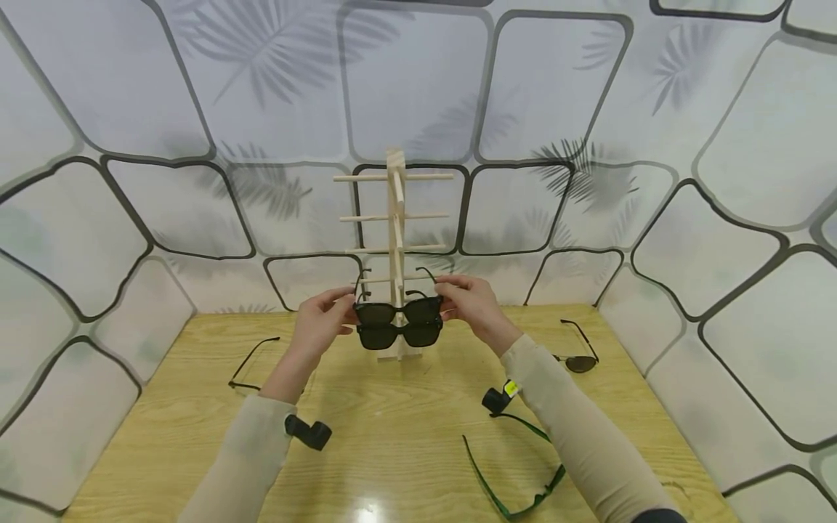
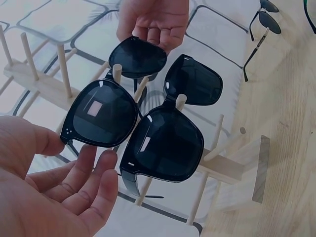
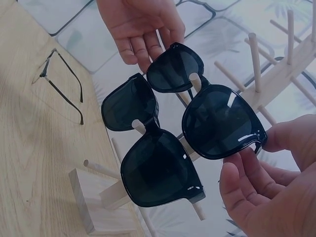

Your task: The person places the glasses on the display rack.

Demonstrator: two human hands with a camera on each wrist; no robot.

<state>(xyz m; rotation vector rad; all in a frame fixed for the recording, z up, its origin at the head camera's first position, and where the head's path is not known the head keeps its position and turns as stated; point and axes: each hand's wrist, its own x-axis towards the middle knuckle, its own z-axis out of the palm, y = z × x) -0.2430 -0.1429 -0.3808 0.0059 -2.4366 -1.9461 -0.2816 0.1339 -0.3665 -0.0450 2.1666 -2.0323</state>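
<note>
In the head view a light wooden eyewear rack (image 1: 396, 232) stands upright with pegs to both sides and front. Two pairs of black sunglasses with dark lenses sit on it, one above the other. My left hand (image 1: 320, 319) pinches the upper sunglasses (image 1: 375, 314) at one hinge corner, thumb on the frame and fingers beneath. At the opposite corner my right hand (image 1: 474, 301) pinches the same pair. A front peg pokes through at its bridge in both wrist views. Just below, the lower sunglasses (image 2: 165, 143) rest with their bridge on another peg, untouched by either hand.
Thin-framed eyeglasses (image 1: 251, 354) lie on the wooden table (image 1: 373, 436) at the left. Metal-framed sunglasses (image 1: 580, 364) lie at the right, and green-framed glasses (image 1: 513, 514) nearer, partly behind my right sleeve. A patterned curtain (image 1: 418, 80) surrounds the table's back and sides.
</note>
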